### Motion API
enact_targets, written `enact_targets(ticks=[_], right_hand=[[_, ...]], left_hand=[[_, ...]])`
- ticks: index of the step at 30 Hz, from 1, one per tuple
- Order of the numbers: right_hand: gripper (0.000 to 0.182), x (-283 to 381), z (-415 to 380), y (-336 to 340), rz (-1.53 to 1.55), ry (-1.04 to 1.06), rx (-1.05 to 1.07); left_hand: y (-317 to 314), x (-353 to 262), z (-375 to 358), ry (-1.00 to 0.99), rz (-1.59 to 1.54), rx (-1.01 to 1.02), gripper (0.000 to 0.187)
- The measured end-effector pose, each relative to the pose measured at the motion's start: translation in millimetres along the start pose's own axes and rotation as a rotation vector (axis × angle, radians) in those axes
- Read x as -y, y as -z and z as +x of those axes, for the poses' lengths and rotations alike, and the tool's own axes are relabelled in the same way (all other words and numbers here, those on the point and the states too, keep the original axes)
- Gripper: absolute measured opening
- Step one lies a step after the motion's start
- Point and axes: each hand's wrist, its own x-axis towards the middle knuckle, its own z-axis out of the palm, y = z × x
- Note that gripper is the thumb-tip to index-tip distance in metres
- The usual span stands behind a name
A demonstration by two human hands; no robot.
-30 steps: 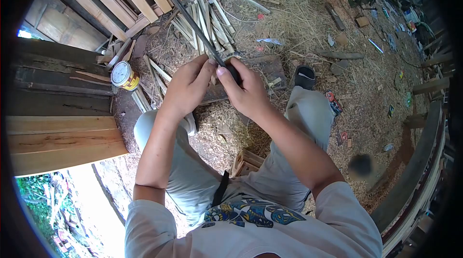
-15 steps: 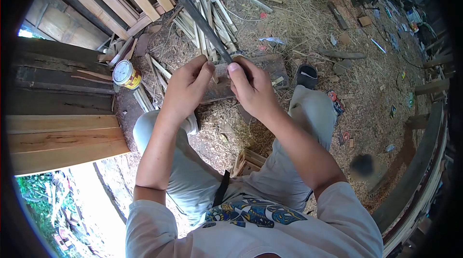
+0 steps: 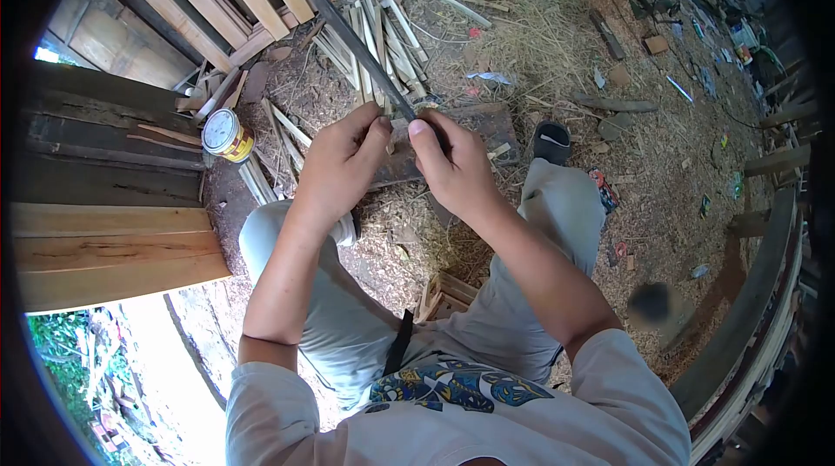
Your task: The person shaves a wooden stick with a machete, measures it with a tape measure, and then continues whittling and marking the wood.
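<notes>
Dark, one bar [image 3: 358, 47] slants far left; our right hand [image 3: 458, 163] clamps its near part, our left hand [image 3: 341, 166] curls beside, whether gripping we cannot tell. One tub [image 3: 229, 136] sits left.

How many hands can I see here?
2: the right hand, gripping the near end of a long dark strip, and the left hand, just left of it. No others show.

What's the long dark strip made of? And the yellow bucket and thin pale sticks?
Long dark strip: maybe metal, from its dull grey surface. Yellow bucket: perhaps plastic, from its smooth, printed side. Thin pale sticks: likely bare wood, unpainted and yellowish.
</notes>
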Motion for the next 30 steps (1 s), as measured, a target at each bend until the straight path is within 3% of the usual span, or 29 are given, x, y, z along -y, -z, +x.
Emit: enact_targets(ticks=[9, 14, 20, 22, 23, 25, 27, 30], right_hand=[[0.034, -2.4, 0.8, -8.5, -0.045, -0.056, 0.016], [0.031, -7.2, -4.8, -16.4, -0.037, 0.006, 0.027], [0.027, -6.8, -15.4, -22.4, -0.046, -0.038, 0.163], [0.025, 1.3, -23.5, -25.6, 0.355, -0.344, 0.323], [0.025, -5.4, -27.4, -30.7, 0.365, -0.351, 0.337], [0.024, -19.1, -34.9, -42.2, 0.279, -0.231, 0.315], [0.023, -21.9, -43.4, -44.0, 0.27, -0.298, 0.346], [0.024, -18.0, -50.3, -46.1, 0.125, -0.076, 0.372]], left_hand=[[-0.1, -5.4, -4.2, 0.003, 0.033, 0.023, 0.026], [-2.3, -8.3, -11.0, -0.029, 0.252, -0.032, 0.029], [2.6, 2.5, -36.2, 0.013, 0.296, -0.077, 0.029], [7.1, 3.5, -54.2, 0.055, 0.282, -0.108, 0.028], [9.7, 4.2, -63.3, 0.079, 0.266, -0.134, 0.028], [11.4, 10.2, -79.9, 0.091, 0.272, -0.141, 0.025], [11.5, 15.7, -93.7, 0.108, 0.315, -0.137, 0.023], [12.5, 12.6, -100.0, 0.151, 0.268, -0.106, 0.023]])
